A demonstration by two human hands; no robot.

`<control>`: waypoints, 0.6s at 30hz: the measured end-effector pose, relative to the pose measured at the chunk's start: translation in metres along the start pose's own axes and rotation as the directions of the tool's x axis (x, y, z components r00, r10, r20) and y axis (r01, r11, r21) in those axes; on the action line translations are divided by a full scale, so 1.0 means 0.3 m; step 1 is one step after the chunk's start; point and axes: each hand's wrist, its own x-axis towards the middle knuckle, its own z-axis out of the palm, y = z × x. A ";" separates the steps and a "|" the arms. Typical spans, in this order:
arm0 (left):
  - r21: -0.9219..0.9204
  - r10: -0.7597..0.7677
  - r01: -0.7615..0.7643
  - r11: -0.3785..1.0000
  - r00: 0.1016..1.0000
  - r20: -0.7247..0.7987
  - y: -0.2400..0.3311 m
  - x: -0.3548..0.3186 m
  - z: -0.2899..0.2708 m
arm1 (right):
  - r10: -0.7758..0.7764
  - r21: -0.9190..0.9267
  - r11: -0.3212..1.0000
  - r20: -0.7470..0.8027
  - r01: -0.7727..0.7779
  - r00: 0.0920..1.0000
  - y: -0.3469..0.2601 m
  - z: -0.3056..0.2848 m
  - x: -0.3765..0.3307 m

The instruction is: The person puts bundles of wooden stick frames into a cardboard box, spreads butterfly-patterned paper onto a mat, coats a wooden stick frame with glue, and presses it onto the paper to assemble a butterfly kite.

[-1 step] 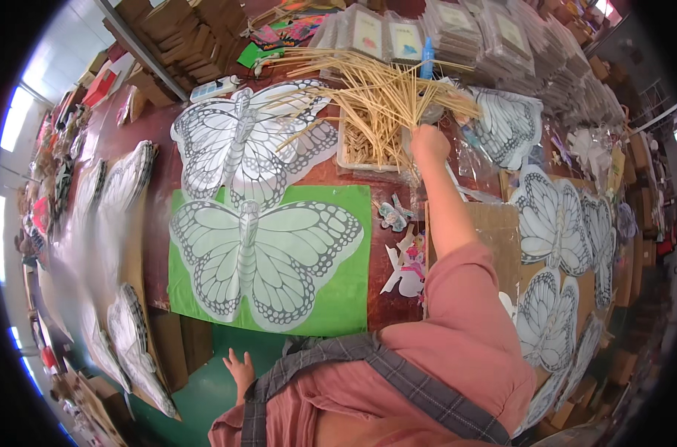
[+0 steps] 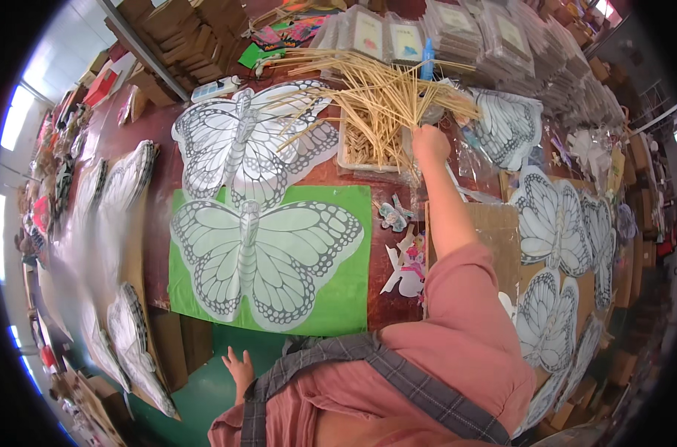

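A closed fist, my right hand [image 2: 431,143], grips the lower ends of thin wooden sticks [image 2: 398,97] that fan out above it. They lie heaped over a shallow clear tray [image 2: 344,158] holding small wooden clothespins [image 2: 358,134]. Down by my body, my left hand [image 2: 239,366] is open, fingers spread, away from the table and touching nothing. In front of me a white paper butterfly [image 2: 279,261] with black wing markings lies flat on a green sheet [image 2: 338,298]. Similar butterflies [image 2: 212,141] overlap behind it.
More butterfly cutouts sit on cardboard at the left [image 2: 122,186] and the right [image 2: 551,216]. Plastic-wrapped packs [image 2: 458,33] are stacked at the back, beside a blue bottle [image 2: 427,59]. Small colourful cutouts [image 2: 409,268] lie right of the green sheet. Cardboard boxes [image 2: 197,52] fill the far left.
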 end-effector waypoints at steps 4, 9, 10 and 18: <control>-0.034 0.078 -0.080 0.996 0.995 -0.061 0.092 0.096 -0.039 | 0.217 0.615 0.748 0.127 -0.248 0.968 0.029 0.035 0.015; -0.244 0.202 -0.261 0.934 0.949 -0.242 0.354 0.205 -0.208 | 0.314 0.935 0.168 0.249 -0.312 0.916 -0.037 0.002 -0.112; -0.287 0.235 -0.314 0.905 0.931 -0.278 0.418 0.225 -0.244 | 0.320 0.938 0.167 0.238 -0.302 0.917 -0.061 -0.007 -0.149; 0.120 0.673 -0.736 0.666 0.524 -0.522 0.945 0.234 -0.600 | 0.018 0.932 0.152 0.329 -0.328 0.944 -0.194 -0.138 -0.664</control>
